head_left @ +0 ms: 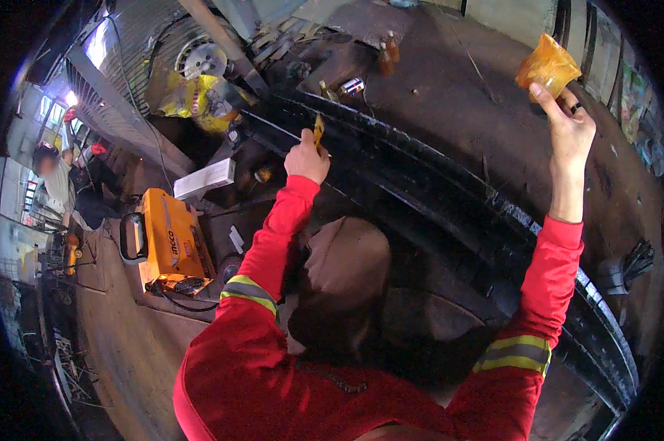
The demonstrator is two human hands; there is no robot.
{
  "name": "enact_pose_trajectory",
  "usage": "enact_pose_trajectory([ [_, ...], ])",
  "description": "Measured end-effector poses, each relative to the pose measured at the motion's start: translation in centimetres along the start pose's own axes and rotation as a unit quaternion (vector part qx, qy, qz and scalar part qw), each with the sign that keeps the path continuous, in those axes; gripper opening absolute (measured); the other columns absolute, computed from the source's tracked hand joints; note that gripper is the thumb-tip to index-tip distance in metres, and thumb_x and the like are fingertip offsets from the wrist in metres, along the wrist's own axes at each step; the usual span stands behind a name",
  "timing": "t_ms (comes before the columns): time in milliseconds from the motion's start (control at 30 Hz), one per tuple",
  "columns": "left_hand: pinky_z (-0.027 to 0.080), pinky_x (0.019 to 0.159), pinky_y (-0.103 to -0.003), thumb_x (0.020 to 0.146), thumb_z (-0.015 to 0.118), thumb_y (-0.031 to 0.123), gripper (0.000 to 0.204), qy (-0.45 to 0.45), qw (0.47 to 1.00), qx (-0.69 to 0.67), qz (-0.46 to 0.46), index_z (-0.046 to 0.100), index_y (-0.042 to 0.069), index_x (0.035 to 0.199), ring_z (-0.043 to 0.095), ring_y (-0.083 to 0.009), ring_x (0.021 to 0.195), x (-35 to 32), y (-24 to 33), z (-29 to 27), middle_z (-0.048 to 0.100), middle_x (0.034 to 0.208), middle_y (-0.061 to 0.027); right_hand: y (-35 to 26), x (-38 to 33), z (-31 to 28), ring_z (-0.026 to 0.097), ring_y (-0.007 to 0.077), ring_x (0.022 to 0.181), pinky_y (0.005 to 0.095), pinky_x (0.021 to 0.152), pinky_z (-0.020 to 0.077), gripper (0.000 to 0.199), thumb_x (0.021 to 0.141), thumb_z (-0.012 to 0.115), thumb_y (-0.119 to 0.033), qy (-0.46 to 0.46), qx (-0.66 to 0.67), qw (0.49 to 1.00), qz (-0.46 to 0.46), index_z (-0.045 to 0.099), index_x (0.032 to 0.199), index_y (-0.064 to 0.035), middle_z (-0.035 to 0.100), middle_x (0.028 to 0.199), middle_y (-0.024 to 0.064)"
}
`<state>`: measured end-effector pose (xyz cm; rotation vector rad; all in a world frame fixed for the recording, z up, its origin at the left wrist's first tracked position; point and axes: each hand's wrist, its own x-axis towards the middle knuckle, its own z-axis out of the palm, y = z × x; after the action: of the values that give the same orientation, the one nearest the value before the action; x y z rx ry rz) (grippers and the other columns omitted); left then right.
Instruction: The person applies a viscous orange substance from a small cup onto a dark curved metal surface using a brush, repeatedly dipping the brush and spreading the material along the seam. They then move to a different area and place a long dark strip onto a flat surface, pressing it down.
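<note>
- Up at the right, above the tyre, the right hand [571, 128] holds an orange cup [547, 67] aloft, fingers closed around its lower part.
- The cup looks thin, soft-walled and translucent; I judge it light and easy to crush, best taken low around the body with a gentle pinch rather than by the rim. Whether anything is inside I cannot tell.
- Further left, the left hand [307, 158] is closed in a fist on a small yellow tool [318, 129], its tip at the tyre's edge. It seems stiff and slim, held by its handle.
- A big black tyre [449, 198] curves across the middle, between and below both hands; it looks heavy and rigid.
- Both arms wear red sleeves [277, 235] with reflective bands.
- Beyond the tyre, bottles [388, 53] stand on the dark floor.
- To the left sits a yellow machine [172, 242] with a handle, a white box [204, 179] just beyond it.
- Far left, another person [56, 176] is nearby, well apart from the hands.
</note>
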<state>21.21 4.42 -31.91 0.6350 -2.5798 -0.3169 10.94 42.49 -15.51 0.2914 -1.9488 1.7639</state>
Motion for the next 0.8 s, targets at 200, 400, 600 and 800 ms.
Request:
enact_pose_trajectory([
  [200,0.047,0.062,-0.051,0.076,0.06,0.018,0.019,0.067,0.997,-0.042,-0.005,0.049,0.007,0.087,0.06,-0.0415,0.068,-0.4,-0.5,-1.0,0.061,0.071,-0.0214,0.4,-0.2,-0.2,0.058,0.009,0.082,0.0214,0.081,0.0413,0.043,0.069,0.08,-0.021,-0.011,0.0,1.0,-0.004,0.066,0.102,0.0026,0.066,0.092,0.0054],
  [400,0.047,0.061,-0.05,0.075,0.062,0.016,0.021,0.013,0.999,-0.035,0.033,0.051,0.007,0.091,0.06,-0.0412,0.068,-2.3,1.6,-1.4,0.061,0.071,-0.0206,0.2,0.2,-0.6,0.057,0.0084,0.082,0.0212,0.081,0.0407,0.045,0.068,0.08,-0.022,0.009,-0.014,1.0,0.007,0.066,0.102,0.0029,0.066,0.092,0.0052],
  [600,0.047,0.063,-0.05,0.074,0.061,0.016,0.021,0.006,0.996,-0.076,0.049,0.05,0.007,0.088,0.06,-0.0412,0.069,-3.3,1.5,-1.5,0.061,0.07,-0.0209,0.9,0.4,-0.9,0.057,0.0083,0.083,0.0214,0.083,0.0402,0.046,0.068,0.08,-0.023,-0.004,-0.014,1.0,0.016,0.065,0.103,0.0028,0.066,0.093,0.0059],
  [800,0.048,0.068,-0.046,0.073,0.065,0.016,0.02,0.053,0.994,-0.091,-0.034,0.056,0.003,0.085,0.062,-0.0388,0.076,-0.8,-3.4,-1.3,0.063,0.077,-0.0201,0.7,0.4,-1.0,0.058,0.0082,0.084,0.0217,0.084,0.0403,0.047,0.067,0.081,-0.022,0.008,-0.008,1.0,0.005,0.065,0.104,0.0042,0.066,0.093,0.0058],
])
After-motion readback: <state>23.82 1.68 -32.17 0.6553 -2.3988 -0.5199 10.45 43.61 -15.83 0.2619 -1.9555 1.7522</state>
